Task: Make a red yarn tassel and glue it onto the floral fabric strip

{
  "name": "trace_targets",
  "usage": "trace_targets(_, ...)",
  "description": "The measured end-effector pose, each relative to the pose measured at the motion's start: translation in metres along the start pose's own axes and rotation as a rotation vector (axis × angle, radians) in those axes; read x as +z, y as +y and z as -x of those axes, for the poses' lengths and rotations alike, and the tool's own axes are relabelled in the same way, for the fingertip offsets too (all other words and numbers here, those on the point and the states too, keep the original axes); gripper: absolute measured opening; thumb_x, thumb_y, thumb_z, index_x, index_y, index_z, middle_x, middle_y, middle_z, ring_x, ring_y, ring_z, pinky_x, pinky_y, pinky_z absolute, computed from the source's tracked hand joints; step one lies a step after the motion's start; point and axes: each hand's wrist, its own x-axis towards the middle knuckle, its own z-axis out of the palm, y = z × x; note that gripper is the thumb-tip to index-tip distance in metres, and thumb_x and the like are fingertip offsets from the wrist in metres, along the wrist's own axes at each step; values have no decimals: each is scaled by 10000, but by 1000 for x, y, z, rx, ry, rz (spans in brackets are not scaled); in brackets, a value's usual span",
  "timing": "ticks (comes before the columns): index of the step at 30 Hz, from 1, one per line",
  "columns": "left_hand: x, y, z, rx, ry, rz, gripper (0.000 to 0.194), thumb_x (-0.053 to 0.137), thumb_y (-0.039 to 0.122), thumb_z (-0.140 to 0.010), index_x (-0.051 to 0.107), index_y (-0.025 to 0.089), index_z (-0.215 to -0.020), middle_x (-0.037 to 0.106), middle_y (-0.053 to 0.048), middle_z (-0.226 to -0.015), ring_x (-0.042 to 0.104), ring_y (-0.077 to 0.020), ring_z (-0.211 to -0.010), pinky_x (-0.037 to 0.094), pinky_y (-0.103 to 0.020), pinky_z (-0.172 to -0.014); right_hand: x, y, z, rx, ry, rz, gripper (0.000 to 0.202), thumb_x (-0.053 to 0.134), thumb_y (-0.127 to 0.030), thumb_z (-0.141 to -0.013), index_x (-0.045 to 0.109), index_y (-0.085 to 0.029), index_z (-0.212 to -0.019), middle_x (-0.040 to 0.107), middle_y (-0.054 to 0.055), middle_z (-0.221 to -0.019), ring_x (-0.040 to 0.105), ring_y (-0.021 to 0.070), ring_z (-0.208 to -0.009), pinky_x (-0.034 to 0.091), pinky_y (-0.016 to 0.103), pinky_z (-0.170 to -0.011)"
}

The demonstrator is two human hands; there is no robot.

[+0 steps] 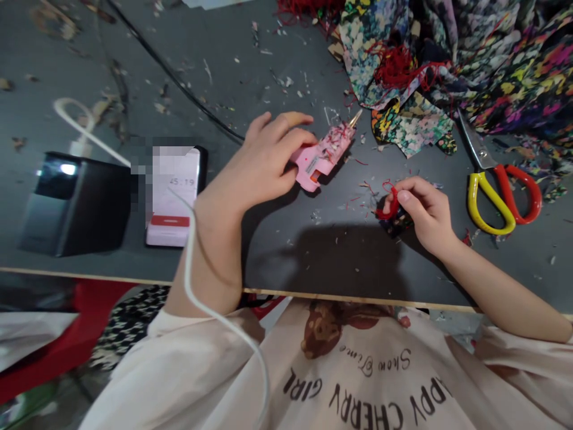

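My left hand [280, 152] is on a pink glue gun [313, 162], its fingers around the rear end, with the metal tip pointing up and right. Scraps of thread stick to the gun's body. Pinched between the thumb and fingers of my right hand [423, 209] is a loop of red yarn [391, 206]. A small dark piece of fabric [394, 226] lies under those fingertips. To the right of that hand rest scissors [483, 161] with one yellow and one red handle.
Floral fabric [492, 65] with red threads is heaped at the back right. On the left are a phone [172, 197], a black power bank [80, 206] and a white cable [190, 263] crossing my left forearm. Scraps litter the grey table [286, 257].
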Motion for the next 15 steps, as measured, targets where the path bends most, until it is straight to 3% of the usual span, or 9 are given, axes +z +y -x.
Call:
trace_targets(1, -1, 7, -2, 54, 27, -15, 376, 466, 474, -928, 518, 215, -1196, 481, -57, -1421, 423, -265, -1348, 192, -598, -1199, 0, 0, 0, 7, 2, 2, 216, 561, -384, -925, 588, -212, -798, 654, -42, -628, 602, 82, -555, 458, 191, -504)
trace_targets(3, -3, 20, -3, 161, 80, -42, 431, 532, 513, -903, 509, 173, -1167, 486, -95, -1397, 446, -287, -1336, 332, -600, -1115, 0, -1, 0, 30, 2, 7, 230, 548, -380, -934, 590, -208, -787, 637, -44, -619, 583, 73, -552, 450, 185, -515)
trace_targets(5, -5, 34, -3, 188, 231, -52, 247, 521, 411, -946, 548, 187, -1045, 544, -79, -1320, 537, -227, -1249, 490, -440, -969, -1, -2, -1, 49, -3, 12, 243, 536, -373, -942, 594, -205, -777, 630, -42, -630, 572, 68, -564, 452, 186, -547)
trace_targets(8, -6, 50, -1, 228, 379, 40, 182, 596, 363, -923, 568, 187, -884, 656, -46, -1119, 644, -152, -1031, 527, -327, -856, -1, -2, 0, 48, -13, 22, 251, 524, -363, -950, 601, -204, -771, 630, -38, -644, 563, 67, -578, 443, 188, -566)
trace_targets(10, -3, 55, 0, 251, 435, 121, 224, 591, 414, -920, 598, 193, -884, 662, -48, -1128, 655, -164, -1024, 545, -331, -837, -1, -1, 0, 43, -17, 32, 251, 519, -356, -953, 602, -204, -771, 628, -37, -643, 557, 69, -579, 434, 190, -564)
trace_targets(13, 3, 55, 1, 243, 460, 160, 245, 556, 398, -941, 615, 194, -819, 663, -32, -1149, 668, -162, -991, 552, -298, -762, -1, -2, 0, 37, -24, 46, 253, 516, -344, -955, 596, -202, -761, 619, -38, -640, 550, 68, -579, 434, 190, -571)
trace_targets(15, 6, 51, 1, 245, 439, 142, 231, 546, 338, -953, 612, 192, -787, 658, -12, -1168, 666, -123, -915, 546, -298, -811, -1, -3, -1, 29, -31, 59, 258, 512, -335, -957, 590, -199, -752, 611, -39, -638, 543, 66, -577, 434, 186, -571)
